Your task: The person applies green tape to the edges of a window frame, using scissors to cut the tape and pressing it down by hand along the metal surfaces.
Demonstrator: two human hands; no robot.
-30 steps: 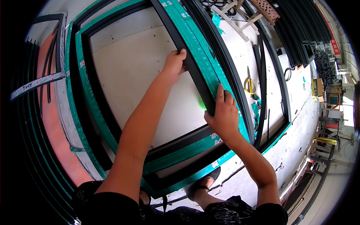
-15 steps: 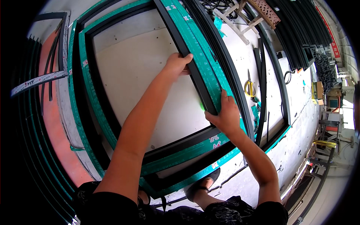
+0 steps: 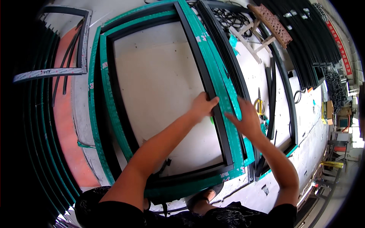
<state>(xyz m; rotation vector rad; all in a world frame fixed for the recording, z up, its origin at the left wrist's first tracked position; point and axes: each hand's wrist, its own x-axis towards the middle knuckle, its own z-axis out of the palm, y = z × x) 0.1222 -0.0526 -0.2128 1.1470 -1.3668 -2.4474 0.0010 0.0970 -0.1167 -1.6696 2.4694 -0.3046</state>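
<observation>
Roughly, line by line:

Frame (image 3: 213,95): large rectangular window frame, black profile wrapped in teal protective film with small pale markings; lies flat on the worktable (image 3: 304,125), filling the middle of the view, near corner toward the body.
Right rail (image 3: 197,68): black inner strip running from the top of the view down to the near right corner, teal film just outside it.
Inside the frame: pale beige board (image 3: 159,91), plain, faintly stained.
Left hand (image 3: 203,106): curled over the black inner strip of the right rail, fingers hooked on its outer edge, thumb on the board side; gripping the strip.
Right hand (image 3: 247,119): flat and spread, palm pressing the teal film just right of the left hand; holding nothing.
Spacing: hands near each other, not touching.
Right of the frame: loose black strips (image 3: 272,98) and yellow-handled scissors (image 3: 259,106) on the white tabletop.
Far end: small wooden stool (image 3: 266,22), black coiled cord beside it.
Left side: stacked teal-edged frames (image 3: 42,144), orange floor patch, one pale taped bar (image 3: 49,73).
Near edge: sandalled foot (image 3: 205,197) under the table rim.
</observation>
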